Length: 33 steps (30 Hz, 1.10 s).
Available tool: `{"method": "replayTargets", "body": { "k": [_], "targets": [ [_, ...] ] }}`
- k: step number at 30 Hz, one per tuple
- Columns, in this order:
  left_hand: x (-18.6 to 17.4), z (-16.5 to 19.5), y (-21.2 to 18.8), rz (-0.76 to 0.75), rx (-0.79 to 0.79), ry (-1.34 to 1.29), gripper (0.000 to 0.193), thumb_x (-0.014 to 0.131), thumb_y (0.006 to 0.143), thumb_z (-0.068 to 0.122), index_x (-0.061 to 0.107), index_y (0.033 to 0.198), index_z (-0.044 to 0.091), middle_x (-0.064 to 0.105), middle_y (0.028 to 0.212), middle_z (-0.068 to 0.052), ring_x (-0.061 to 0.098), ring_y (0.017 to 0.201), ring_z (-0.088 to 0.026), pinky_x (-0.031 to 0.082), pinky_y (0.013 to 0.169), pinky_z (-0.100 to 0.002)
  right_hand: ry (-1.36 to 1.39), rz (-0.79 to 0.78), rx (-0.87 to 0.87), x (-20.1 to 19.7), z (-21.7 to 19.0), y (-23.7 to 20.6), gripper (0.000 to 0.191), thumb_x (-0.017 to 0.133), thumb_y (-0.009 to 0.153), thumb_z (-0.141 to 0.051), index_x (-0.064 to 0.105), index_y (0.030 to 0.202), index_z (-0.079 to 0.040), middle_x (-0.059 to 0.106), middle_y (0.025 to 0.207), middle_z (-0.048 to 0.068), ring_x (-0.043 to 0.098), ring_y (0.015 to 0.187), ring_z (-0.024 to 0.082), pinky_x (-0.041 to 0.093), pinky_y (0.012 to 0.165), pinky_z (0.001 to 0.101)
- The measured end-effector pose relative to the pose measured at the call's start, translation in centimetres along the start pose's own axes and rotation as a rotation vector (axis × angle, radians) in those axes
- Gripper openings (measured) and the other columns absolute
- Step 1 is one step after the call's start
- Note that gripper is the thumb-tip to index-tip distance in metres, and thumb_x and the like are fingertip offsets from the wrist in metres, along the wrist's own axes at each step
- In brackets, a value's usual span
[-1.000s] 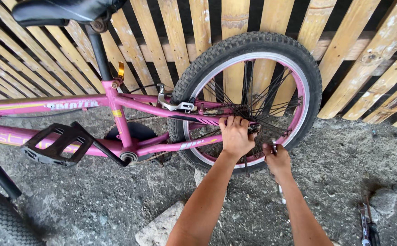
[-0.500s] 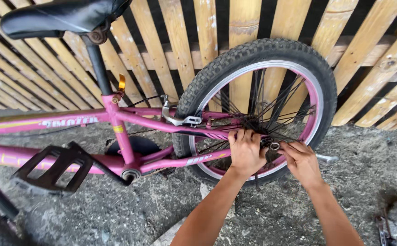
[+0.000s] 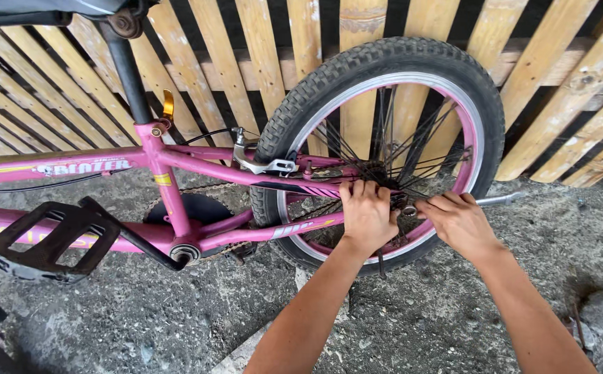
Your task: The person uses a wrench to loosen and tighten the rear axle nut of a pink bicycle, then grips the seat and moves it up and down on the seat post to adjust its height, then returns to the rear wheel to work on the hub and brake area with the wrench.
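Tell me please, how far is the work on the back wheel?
Done: the rear wheel sits in the pink frame. In hand: the left hand grips the frame end at the hub; the right hand works at the axle. Left: cannot tell; the fastening is hidden.

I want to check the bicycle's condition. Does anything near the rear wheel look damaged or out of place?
Nothing is clearly damaged. The rear wheel looks round and its tyre seated. Both hands, left hand and right hand, cover the hub, so its state cannot be judged.

I'm seeing the pink bike's rear wheel [image 3: 384, 62] standing upright against the wooden fence, black knobby tyre on, spokes crowding its dark hub [image 3: 389, 181].
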<state>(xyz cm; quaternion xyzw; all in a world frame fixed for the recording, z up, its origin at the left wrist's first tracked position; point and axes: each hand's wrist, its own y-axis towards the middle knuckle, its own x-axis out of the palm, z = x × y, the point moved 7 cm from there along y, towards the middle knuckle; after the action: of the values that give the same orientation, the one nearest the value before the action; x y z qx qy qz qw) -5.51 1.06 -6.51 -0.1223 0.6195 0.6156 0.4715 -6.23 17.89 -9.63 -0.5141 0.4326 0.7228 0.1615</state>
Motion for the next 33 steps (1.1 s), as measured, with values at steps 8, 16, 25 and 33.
{"method": "replayTargets", "body": {
  "k": [8,16,25,33],
  "targets": [
    [-0.1,0.1,0.4,-0.027,0.006,0.027,0.034,0.082,0.065,0.029,0.069,0.086,0.006,0.064,0.095,-0.015,0.058,0.102,-0.032,0.034,0.101,-0.052,-0.227,-0.204,-0.172,-0.1,0.0,1.6,0.045,0.075,0.072,-0.013,0.069,0.117,-0.021,0.065,0.097,-0.006,0.062,0.099,0.017,0.051,0.091,0.0360],
    [0.4,-0.1,0.2,-0.027,0.006,0.030,0.034,0.082,0.066,0.030,0.070,0.087,0.006,0.064,0.094,-0.013,0.059,0.100,-0.032,0.034,0.100,-0.053,0.315,0.051,0.007,1.9,1.4,-0.2,0.030,0.070,0.085,-0.006,0.071,0.115,-0.005,0.069,0.102,0.007,0.068,0.092,0.028,0.058,0.082,0.0386],
    [0.2,0.0,0.5,-0.070,0.027,0.028,0.039,0.085,0.065,0.029,0.068,0.093,0.008,0.065,0.092,-0.013,0.061,0.098,-0.031,0.036,0.095,-0.052,0.345,0.300,0.124,4.3,-0.7,-1.3,0.030,0.063,0.091,0.007,0.069,0.120,0.002,0.068,0.119,0.014,0.070,0.098,0.029,0.058,0.078,0.0311],
    [-0.2,-0.6,2.0,-0.205,0.353,0.096,0.054,0.087,0.063,0.043,0.066,0.102,0.013,0.066,0.095,-0.006,0.063,0.104,-0.027,0.042,0.086,-0.051,-0.240,-0.120,-0.308,1.1,0.2,2.2,0.050,0.074,0.071,-0.009,0.069,0.121,-0.013,0.065,0.092,0.000,0.064,0.093,0.020,0.054,0.086,0.0382]
  ]
}}
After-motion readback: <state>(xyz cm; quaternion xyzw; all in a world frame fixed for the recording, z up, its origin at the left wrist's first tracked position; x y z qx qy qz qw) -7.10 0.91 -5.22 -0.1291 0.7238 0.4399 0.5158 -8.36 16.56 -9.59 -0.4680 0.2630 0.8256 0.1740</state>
